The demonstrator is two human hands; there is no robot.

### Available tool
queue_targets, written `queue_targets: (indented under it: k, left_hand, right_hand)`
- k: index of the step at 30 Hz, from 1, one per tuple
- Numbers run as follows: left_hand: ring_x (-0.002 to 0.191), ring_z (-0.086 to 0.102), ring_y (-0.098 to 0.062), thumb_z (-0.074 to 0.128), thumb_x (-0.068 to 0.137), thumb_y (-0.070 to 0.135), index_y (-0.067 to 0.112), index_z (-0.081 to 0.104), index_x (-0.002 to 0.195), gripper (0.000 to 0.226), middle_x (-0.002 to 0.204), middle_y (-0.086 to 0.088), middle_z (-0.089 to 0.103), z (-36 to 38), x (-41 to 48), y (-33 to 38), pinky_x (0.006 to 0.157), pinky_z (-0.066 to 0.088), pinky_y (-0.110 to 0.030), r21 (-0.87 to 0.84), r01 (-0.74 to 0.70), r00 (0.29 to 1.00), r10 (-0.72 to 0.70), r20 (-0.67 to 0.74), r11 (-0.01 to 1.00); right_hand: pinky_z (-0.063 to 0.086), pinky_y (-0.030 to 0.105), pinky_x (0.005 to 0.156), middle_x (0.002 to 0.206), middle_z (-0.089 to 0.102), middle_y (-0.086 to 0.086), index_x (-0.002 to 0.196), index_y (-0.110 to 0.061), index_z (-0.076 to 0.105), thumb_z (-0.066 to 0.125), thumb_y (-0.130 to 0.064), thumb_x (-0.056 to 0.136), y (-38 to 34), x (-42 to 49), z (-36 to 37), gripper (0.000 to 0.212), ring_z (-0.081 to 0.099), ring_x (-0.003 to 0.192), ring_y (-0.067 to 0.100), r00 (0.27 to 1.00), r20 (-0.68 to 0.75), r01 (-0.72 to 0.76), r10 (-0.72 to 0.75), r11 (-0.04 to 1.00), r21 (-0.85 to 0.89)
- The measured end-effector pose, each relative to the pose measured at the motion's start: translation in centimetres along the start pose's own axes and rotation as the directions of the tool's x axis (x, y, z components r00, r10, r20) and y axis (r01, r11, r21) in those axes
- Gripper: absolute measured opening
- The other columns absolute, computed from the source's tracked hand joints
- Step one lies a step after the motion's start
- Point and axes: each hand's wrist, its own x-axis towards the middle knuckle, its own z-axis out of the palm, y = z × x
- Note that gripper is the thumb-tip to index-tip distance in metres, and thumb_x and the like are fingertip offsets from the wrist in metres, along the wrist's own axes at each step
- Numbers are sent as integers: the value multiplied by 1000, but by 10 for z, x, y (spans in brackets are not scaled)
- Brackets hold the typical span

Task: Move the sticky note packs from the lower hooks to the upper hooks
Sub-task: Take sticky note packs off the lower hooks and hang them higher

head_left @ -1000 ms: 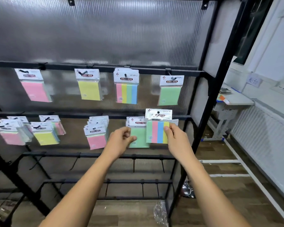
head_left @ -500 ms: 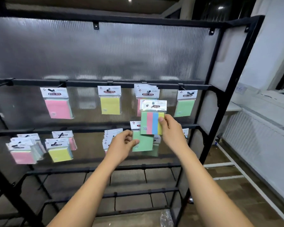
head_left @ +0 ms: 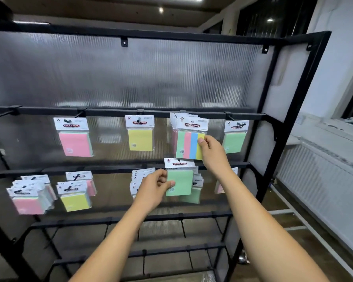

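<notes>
Pinching the striped pack (head_left: 189,145) by its right edge, the right hand (head_left: 212,153) leaves the white header free, likely so its hole can meet a hook on the upper rail (head_left: 110,112), where matching packs hang toward the rack's right end. Whether the hook is through it I cannot tell. The left hand (head_left: 153,186) grips a green pack (head_left: 180,182) by its left side at the lower rail (head_left: 114,169), probably readied to go up next.

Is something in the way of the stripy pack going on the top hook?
Nothing visible blocks it. The right hand holds the stripy pack right in front of packs already hanging there; the hook itself is hidden behind them.
</notes>
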Motion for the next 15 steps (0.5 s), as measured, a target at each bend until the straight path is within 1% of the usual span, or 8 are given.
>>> queue_targets:
  k: [3,5,8,11,15]
  left_hand:
    - [58,40,-6,71,86,14,14,59,85,12,67,7,48,1,0,0,58,36,-12,4,-2,1000,2,-1,1000]
    - [58,40,-5,71,86,15,13,59,87,12,67,8,48,2,1,0,58,36,-13,14,1,1000,-1,-5,1000]
    - [58,41,-5,71,86,15,13,60,86,11,67,8,49,2,3,-1,60,37,-15,25,2,1000,-2,-1,1000]
    - [58,41,-4,70,86,15,18,59,83,13,68,9,50,3,3,1,58,36,-11,21,-2,1000,2,7,1000]
    - [59,41,-4,70,86,15,19,57,82,14,68,9,49,3,4,1,57,36,-11,24,-3,1000,3,14,1000]
  right_hand:
    - [30,33,60,83,57,8,94,-4,55,38,-28,105,2,4,2,31,43,69,17,1000,22,-6,6,1000,5]
    - [30,33,61,83,57,8,96,-3,57,38,-28,105,3,6,3,32,43,70,17,999,34,-12,11,1000,13]
    - [30,33,60,78,52,3,93,-6,56,38,-29,105,5,8,4,32,41,68,16,999,49,-20,19,1000,23]
    - [28,32,59,72,47,0,83,-11,51,38,-28,105,8,11,5,31,38,64,14,999,47,-22,21,999,23]
    - [29,33,60,72,48,1,84,-6,53,38,-29,104,11,21,11,33,39,65,16,998,31,-51,51,999,1]
